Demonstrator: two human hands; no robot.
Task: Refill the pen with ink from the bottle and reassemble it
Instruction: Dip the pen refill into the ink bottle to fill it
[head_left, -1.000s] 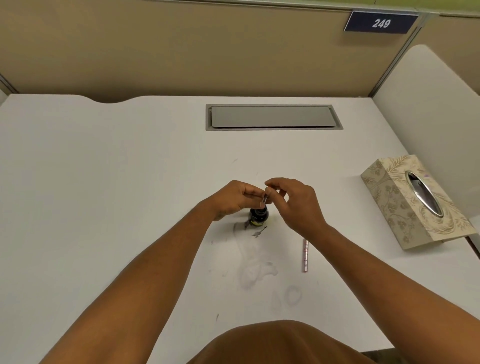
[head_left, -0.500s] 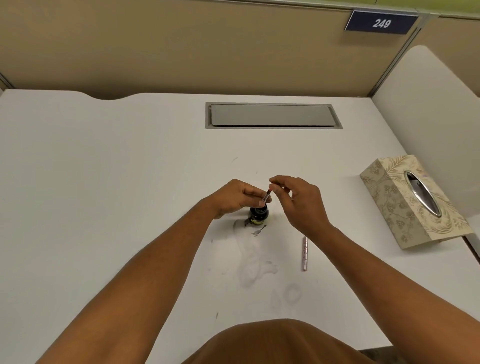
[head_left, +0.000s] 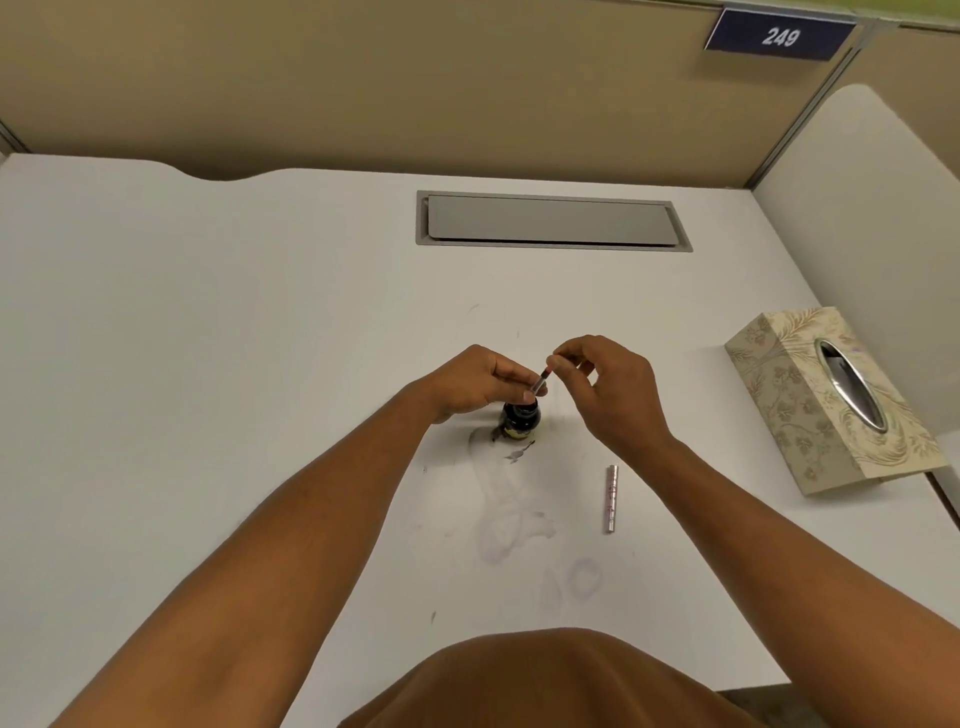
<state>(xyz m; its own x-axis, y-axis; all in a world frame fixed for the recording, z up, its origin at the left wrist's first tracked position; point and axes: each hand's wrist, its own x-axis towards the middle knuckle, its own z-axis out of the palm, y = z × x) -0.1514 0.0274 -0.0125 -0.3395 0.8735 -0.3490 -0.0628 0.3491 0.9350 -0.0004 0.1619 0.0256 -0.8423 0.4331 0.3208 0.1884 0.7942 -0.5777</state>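
**Pen section over ink bottle, both hands on it**

We're at center frame. Our left hand (head_left: 470, 384) pinches the lower end of the pen's inner section (head_left: 540, 383), fingers curled round it, right above the ink bottle (head_left: 521, 420). Section is tilted, top end leaning toward upper right. Our right hand (head_left: 610, 387) pinches that top end between thumb and fingertips; remaining fingers loosely curled. Hands are close together, bridged by the section.

Bottle: small, dark, upright on the white desk (head_left: 208, 364), mouth directly under the section. Can't tell whether the tip is actually in the ink. Yellowish label band low on the bottle, text too small to read.

Pen barrel (head_left: 611, 499): silver, lying on the desk lower right of the bottle, near our right forearm, apart from both hands. Faint reddish markings on it, not legible.

Ink smears (head_left: 511, 519) on the desk just below the bottle, plus a faint ring mark further down.

Only readable writing: blue plate (head_left: 779, 36), upper right, on the partition, reads "249". Patterned tissue box (head_left: 826, 405) at right edge, no readable brand. Grey cable hatch (head_left: 550, 221) top center.
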